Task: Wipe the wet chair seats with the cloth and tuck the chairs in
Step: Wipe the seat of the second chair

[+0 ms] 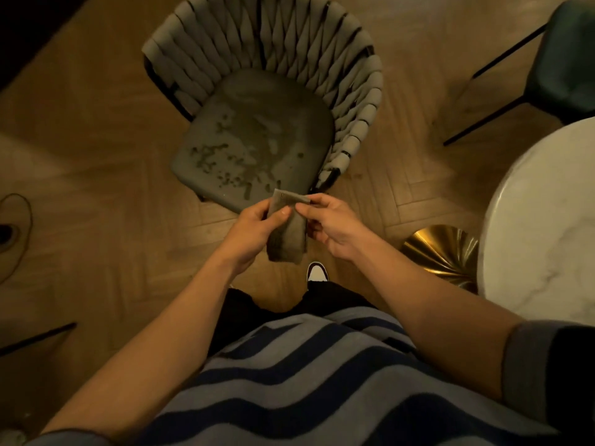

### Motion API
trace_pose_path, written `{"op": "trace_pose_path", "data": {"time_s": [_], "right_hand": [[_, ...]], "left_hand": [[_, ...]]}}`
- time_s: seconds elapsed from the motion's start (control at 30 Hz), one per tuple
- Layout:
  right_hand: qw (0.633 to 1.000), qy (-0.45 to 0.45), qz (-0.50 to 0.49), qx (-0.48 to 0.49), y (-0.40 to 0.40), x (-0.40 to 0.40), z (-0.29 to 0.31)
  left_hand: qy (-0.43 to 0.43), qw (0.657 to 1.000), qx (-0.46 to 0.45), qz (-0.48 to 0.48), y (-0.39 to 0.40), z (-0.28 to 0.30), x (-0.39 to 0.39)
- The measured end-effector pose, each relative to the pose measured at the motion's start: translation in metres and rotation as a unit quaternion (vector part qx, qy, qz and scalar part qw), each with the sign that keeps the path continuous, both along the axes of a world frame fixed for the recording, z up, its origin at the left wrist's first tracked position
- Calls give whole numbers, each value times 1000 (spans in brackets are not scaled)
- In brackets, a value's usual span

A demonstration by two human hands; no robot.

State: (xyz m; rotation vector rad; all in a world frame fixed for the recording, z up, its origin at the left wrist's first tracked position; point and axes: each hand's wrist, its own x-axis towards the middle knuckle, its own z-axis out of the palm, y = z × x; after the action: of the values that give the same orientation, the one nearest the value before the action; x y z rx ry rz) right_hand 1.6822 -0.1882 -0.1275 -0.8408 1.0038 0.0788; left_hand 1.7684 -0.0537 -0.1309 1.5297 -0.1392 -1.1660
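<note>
- At the centre of the view, a folded grey cloth [286, 231] is held upright between both hands, above the floor [96, 175].
- The left hand [254, 230] is closed in a grip on the cloth's upper left edge; the right hand [331, 226] is pinched on its top right corner.
- At 12 o'clock from the hands, a woven-backed chair [257, 91] is seen, its seat [254, 140] marked with wet patches.
- At 3 o'clock, a marble table [547, 220] is seen on a gold base [441, 249].
</note>
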Motion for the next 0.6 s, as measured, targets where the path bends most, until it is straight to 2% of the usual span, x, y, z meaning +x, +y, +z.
{"op": "trace_pose_path", "data": {"time_s": [0.17, 0.3, 0.4, 0.5, 0.6], "right_hand": [[999, 22, -46, 17, 26, 62, -17], [991, 31, -124, 43, 69, 111, -25], [980, 33, -183, 64, 105, 146, -38], [976, 47, -204, 56, 133, 176, -52], [977, 83, -194, 26, 148, 188, -71]], "left_hand": [[12, 999, 15, -34, 22, -15, 73], [7, 997, 41, -66, 45, -27, 132], [-6, 991, 55, -123, 65, -38, 180], [-25, 984, 67, -162, 82, -53, 216], [-94, 969, 96, -205, 93, -75, 240]]}}
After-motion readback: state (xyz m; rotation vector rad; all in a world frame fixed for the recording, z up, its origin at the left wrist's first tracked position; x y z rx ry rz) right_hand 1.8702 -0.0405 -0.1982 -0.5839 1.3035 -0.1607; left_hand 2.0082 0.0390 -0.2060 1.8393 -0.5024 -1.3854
